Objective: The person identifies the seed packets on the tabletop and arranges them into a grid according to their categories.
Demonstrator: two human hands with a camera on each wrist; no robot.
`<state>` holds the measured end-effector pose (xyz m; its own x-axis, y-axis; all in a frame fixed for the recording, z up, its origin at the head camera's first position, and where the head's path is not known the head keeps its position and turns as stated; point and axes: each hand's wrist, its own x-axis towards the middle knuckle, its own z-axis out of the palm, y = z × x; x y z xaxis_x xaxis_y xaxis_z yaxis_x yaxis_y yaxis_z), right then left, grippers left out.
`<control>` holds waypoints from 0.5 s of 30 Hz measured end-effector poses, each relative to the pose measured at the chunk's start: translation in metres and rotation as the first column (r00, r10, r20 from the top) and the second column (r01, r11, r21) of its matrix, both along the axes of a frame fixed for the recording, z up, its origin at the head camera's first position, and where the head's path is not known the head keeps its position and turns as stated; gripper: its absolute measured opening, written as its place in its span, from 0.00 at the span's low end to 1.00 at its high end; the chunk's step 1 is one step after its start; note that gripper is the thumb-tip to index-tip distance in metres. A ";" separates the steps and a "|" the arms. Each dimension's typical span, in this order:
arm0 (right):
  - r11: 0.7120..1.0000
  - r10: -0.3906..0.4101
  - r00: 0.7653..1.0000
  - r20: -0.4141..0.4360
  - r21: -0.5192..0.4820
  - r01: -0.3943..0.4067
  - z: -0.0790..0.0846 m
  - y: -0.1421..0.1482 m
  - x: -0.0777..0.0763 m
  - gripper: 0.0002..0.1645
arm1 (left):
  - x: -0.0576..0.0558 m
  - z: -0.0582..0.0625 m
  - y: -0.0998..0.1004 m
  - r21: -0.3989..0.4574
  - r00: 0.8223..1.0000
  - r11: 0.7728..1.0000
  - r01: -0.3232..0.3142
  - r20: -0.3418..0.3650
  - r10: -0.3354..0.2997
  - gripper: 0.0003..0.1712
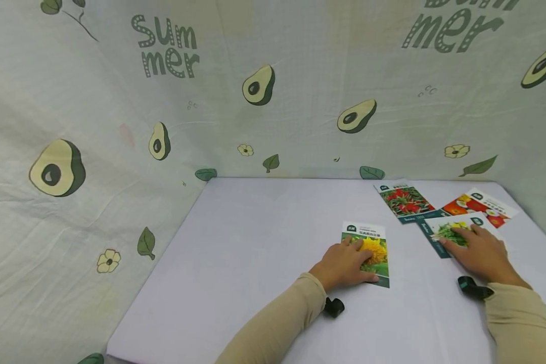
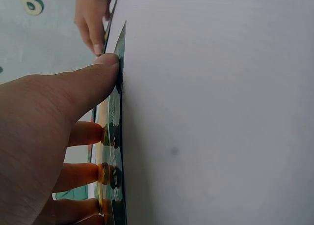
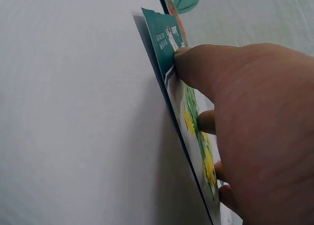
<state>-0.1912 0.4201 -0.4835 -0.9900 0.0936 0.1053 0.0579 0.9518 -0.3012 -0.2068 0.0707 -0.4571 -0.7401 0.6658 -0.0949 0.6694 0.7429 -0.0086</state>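
My left hand [image 1: 343, 264] rests on a seed packet [image 1: 373, 251] with a yellow sunflower-like bloom, which lies on the white table. In the left wrist view, the thumb and the spread fingertips press on its face. To the right, my right hand [image 1: 487, 254] lies over another seed packet [image 1: 440, 225], printed with green stems and yellow flowers. The right wrist view shows that packet [image 3: 167, 36] under the thumb and fingertips, its near edge slightly off the table. Part of each packet is hidden beneath a hand.
Behind the right hand lie a packet with red flowers [image 1: 405, 199] and a packet with red and orange flowers [image 1: 478, 206]; the right hand's packet overlaps them. The white table [image 1: 255, 242] meets an avocado-print cloth [image 1: 300, 141] at its back and sides.
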 end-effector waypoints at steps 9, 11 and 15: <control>1.000 0.007 1.000 0.000 0.003 -0.007 0.002 -0.001 0.001 0.47 | 0.004 0.002 -0.011 0.010 1.000 1.000 -0.005 -0.006 0.005 0.38; 1.000 0.004 1.000 0.002 -0.001 -0.004 0.002 -0.001 0.001 0.48 | 0.004 0.002 -0.012 0.009 1.000 1.000 -0.007 -0.007 0.007 0.38; 1.000 0.004 1.000 0.007 -0.005 -0.004 0.001 -0.001 0.001 0.49 | 0.005 0.001 -0.016 0.012 1.000 1.000 -0.010 -0.002 0.010 0.38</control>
<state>-0.1904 0.4193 -0.4830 -0.9911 0.0897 0.0979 0.0558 0.9505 -0.3056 -0.2018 0.0551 -0.4566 -0.7468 0.6596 -0.0853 0.6621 0.7494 -0.0014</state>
